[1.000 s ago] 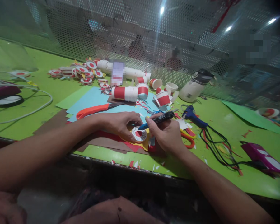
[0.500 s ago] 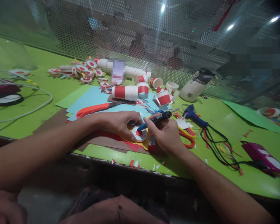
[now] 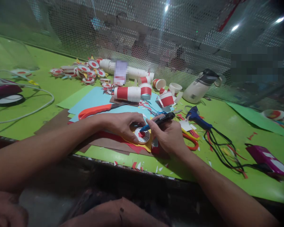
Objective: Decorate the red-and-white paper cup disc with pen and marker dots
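My right hand (image 3: pixel 169 134) is closed around a marker pen (image 3: pixel 162 119) with a black barrel and a blue front end. The pen's tip meets a small white paper disc (image 3: pixel 145 138), which carries dark dots around a red centre. Thumb and fingers of my left hand (image 3: pixel 124 126) grip the disc's left edge and keep it on a piece of yellow paper (image 3: pixel 145 147). Red and brown sheets (image 3: pixel 101 142) lie underneath. Orange-handled scissors (image 3: pixel 94 110) rest just beyond my left hand, and another orange handle (image 3: pixel 192 145) shows beside my right wrist.
Paper cups (image 3: pixel 126 94) and a heap of red-and-white discs (image 3: pixel 84 69) stand behind blue sheets (image 3: pixel 85 102). On the right are a blue glue gun (image 3: pixel 198 118), its black cord, a purple device (image 3: pixel 268 160) and a bottle (image 3: pixel 198 86). A perforated screen (image 3: pixel 151 41) backs the table.
The view has shifted very slightly. Both hands keep the same hold, and the pen's tip stays at the disc near its red centre.
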`<state>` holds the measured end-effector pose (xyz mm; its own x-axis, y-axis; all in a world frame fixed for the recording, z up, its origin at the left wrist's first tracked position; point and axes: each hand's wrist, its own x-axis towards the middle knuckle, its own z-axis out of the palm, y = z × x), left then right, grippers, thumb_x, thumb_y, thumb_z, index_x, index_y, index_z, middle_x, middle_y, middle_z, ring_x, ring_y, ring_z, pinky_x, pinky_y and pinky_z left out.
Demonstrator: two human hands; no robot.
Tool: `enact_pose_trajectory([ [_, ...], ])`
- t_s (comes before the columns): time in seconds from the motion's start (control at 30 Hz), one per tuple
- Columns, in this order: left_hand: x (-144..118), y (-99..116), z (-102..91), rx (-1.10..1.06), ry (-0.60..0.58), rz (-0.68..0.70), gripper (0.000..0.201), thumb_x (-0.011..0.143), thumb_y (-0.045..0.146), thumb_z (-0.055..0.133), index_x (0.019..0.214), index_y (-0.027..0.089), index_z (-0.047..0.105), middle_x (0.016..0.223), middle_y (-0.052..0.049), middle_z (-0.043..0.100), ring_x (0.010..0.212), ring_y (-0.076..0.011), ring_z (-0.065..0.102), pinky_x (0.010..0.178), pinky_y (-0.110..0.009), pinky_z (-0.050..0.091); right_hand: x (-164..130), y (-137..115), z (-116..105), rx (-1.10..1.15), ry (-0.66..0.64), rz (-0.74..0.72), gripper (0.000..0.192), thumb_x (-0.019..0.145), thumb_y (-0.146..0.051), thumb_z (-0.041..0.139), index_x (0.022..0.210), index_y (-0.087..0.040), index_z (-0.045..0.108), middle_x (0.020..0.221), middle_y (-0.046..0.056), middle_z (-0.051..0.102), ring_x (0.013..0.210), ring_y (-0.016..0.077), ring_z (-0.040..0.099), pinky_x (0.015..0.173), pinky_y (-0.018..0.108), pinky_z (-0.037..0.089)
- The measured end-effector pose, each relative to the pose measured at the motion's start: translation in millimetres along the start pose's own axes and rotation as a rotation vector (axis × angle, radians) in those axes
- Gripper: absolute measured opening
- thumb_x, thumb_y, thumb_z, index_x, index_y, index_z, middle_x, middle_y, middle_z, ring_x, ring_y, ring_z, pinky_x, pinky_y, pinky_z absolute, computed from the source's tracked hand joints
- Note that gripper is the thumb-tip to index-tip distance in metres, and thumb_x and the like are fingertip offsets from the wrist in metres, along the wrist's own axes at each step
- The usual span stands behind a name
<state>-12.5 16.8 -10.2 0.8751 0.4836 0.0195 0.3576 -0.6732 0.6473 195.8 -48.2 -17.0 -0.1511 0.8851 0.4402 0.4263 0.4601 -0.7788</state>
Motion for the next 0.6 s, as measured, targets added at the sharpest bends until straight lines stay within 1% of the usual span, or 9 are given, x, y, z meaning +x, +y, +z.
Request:
enact_pose_trajectory([
  [0.13, 0.1, 0.7, -0.4, -0.006, -0.005, -0.002, 0.043, 0.077, 0.043, 0.076, 0.109, 0.019, 0.062, 0.098, -0.002, 0.056, 0.088, -0.018, 0.054, 0.075, -0.027, 0.042, -0.5, 0.5, -0.6, -0.013, 0.011, 0.012, 0.034, 0.089, -0.045, 0.07, 0.069, -0.018, 0.07, 0.056, 0.0, 0.067, 0.051, 0.0141, 0.061, 0.046, 0.024, 0.045],
  [0.27, -0.1, 1.0, -0.6, 0.01, -0.006, -0.011, 0.041, 0.077, 0.044, 0.076, 0.106, 0.018, 0.063, 0.097, -0.002, 0.056, 0.086, -0.018, 0.053, 0.073, -0.028, 0.041, -0.1, 0.2, -0.1, -0.005, 0.033, 0.05, 0.036, 0.088, -0.044, 0.071, 0.064, -0.018, 0.067, 0.05, -0.002, 0.062, 0.046, 0.0123, 0.055, 0.044, 0.024, 0.043],
  [0.37, -0.3, -0.8, -0.1, 0.018, 0.0, -0.02, 0.043, 0.077, 0.046, 0.076, 0.106, 0.018, 0.063, 0.1, -0.004, 0.058, 0.089, -0.0193, 0.053, 0.076, -0.029, 0.04, 0.4, -2.1, 0.4, 0.055, 0.069, 0.077, 0.036, 0.085, -0.045, 0.074, 0.064, -0.018, 0.067, 0.049, -0.003, 0.06, 0.045, 0.0117, 0.053, 0.045, 0.024, 0.043],
  [0.47, -0.4, -3.1, 0.4, 0.016, 0.0, -0.023, 0.047, 0.076, 0.047, 0.078, 0.111, 0.019, 0.063, 0.107, -0.005, 0.059, 0.093, -0.0204, 0.054, 0.079, -0.03, 0.041, 0.2, -3.7, 0.7, 0.095, 0.083, 0.071, 0.036, 0.085, -0.047, 0.074, 0.064, -0.018, 0.066, 0.047, -0.004, 0.057, 0.043, 0.011, 0.051, 0.047, 0.025, 0.044],
  [0.6, -0.1, -3.2, 0.5, 0.032, 0.005, -0.004, 0.044, 0.077, 0.047, 0.077, 0.106, 0.019, 0.063, 0.1, -0.004, 0.057, 0.091, -0.02, 0.053, 0.077, -0.03, 0.041, -0.8, -1.8, 1.3, 0.056, 0.083, 0.088, 0.034, 0.085, -0.043, 0.074, 0.064, -0.018, 0.066, 0.049, -0.003, 0.059, 0.045, 0.0116, 0.053, 0.046, 0.025, 0.043],
])
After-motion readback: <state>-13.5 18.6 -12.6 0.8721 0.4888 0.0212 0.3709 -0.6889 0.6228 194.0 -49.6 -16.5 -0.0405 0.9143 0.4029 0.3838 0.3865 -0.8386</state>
